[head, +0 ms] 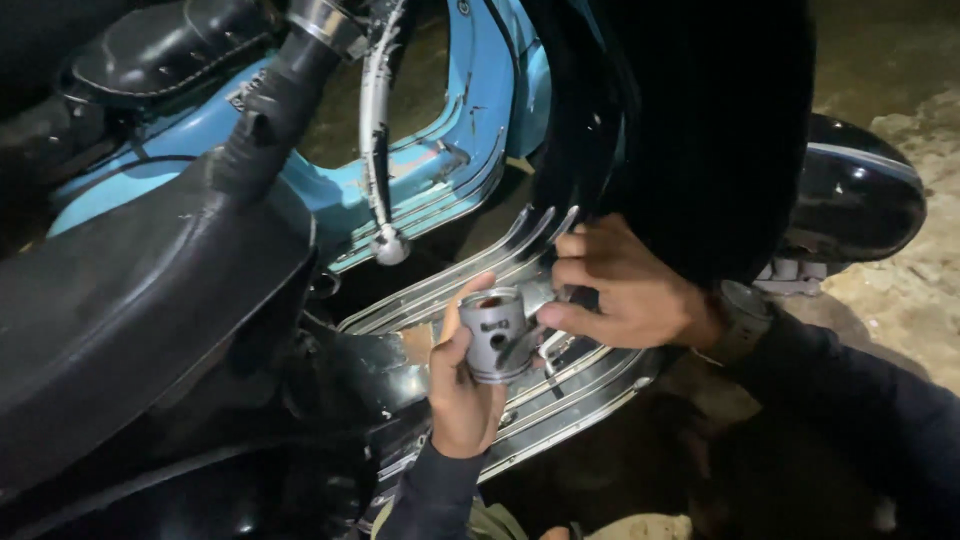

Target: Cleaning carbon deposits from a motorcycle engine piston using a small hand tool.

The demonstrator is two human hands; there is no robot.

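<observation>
My left hand [462, 385] grips a small grey metal piston [494, 335], a short cylinder with a hole in its side, held upright over the scooter's floorboard [590, 375]. My right hand [625, 290] reaches in from the right, its fingers pinched on a thin dark tool [520, 345] whose tip touches the side of the piston. A watch sits on that wrist. Both arms wear dark sleeves.
A black scooter seat [130, 300] fills the left. Behind it stands a light blue scooter [440, 150] with a chrome kick lever [378, 130]. A black leg shield [700, 130] and front fender [860, 190] are at right, over rough ground [930, 280].
</observation>
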